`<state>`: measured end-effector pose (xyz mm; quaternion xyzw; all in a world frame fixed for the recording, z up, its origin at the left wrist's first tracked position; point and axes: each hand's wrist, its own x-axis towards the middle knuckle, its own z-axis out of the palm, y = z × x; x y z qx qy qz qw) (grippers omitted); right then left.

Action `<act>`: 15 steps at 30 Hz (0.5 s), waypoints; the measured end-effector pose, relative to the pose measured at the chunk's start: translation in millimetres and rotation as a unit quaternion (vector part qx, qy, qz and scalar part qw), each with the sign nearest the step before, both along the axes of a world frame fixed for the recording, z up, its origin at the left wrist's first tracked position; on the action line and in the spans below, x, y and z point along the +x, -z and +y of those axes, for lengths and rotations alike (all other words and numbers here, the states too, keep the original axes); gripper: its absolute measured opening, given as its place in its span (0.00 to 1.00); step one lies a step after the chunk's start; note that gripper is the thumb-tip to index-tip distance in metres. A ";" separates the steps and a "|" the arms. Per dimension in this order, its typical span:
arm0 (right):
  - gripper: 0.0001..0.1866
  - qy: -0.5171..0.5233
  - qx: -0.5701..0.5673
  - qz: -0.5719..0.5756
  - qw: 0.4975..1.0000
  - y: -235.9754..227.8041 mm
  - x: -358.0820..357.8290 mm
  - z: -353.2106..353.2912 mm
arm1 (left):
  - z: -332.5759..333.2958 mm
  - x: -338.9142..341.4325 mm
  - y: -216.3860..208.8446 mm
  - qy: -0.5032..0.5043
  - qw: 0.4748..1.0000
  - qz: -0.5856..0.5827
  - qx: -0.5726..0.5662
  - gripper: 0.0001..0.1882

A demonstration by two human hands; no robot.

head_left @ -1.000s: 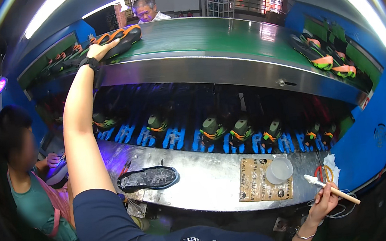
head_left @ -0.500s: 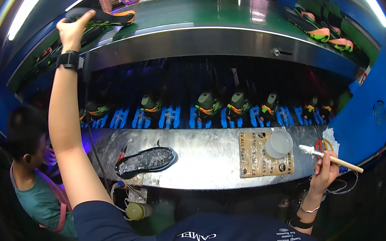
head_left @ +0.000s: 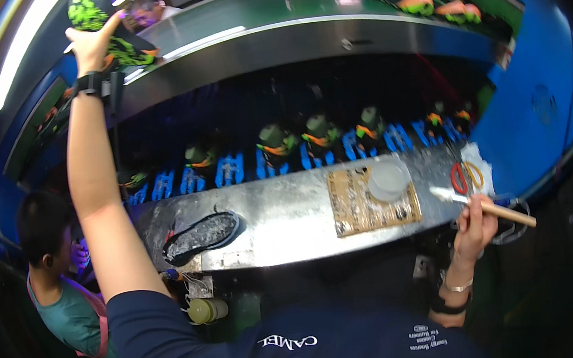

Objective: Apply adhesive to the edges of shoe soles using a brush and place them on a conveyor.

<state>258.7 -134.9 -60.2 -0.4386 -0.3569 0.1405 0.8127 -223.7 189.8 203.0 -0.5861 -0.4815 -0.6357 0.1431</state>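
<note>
At the upper left, my raised left hand has its thumb and fingers spread around a shoe, black with a bright green patterned underside and an orange end. My palm hides part of the shoe. Low on the right, my right hand is closed around a brush with a pale wooden handle and white tip, held above the bench edge. A dark shoe sole with whitish smears lies on the metal bench. To the right, a translucent round tub stands on printed cardboard.
Scissors with red and yellow handles lie near white paper. Shoes on blue racks line the bench's back. Above runs a green conveyor carrying shoes. One person is at left, another beyond the conveyor.
My left hand has moved up and left with the shoe, whose green patterned underside now shows. The view has shifted. My right hand still holds the brush.
</note>
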 end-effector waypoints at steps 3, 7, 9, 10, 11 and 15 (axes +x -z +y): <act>0.06 0.000 -0.032 -0.004 0.999 6.4 7.7 13.2 | 17.2 -2.8 13.0 0.126 0.988 0.018 -0.092 0.29; 0.04 -0.092 -0.069 -0.072 0.991 23.0 27.9 54.2 | 3.3 -28.0 23.7 0.299 0.948 -0.099 -0.046 0.22; 0.05 -0.114 -0.122 -0.089 0.982 40.4 37.1 76.4 | -4.2 -78.0 23.6 0.447 0.868 -0.170 -0.136 0.16; 0.06 -0.102 -0.133 -0.110 0.980 53.0 45.5 81.2 | -26.4 -32.5 51.1 0.433 0.861 -0.217 -0.157 0.17; 0.07 -0.110 -0.132 -0.133 0.976 61.2 47.1 89.8 | -36.7 -45.1 69.2 0.441 0.835 -0.242 -0.224 0.18; 0.09 -0.069 -0.215 -0.209 0.951 83.2 50.9 107.8 | -124.6 64.3 191.6 0.546 0.756 -0.256 -0.255 0.24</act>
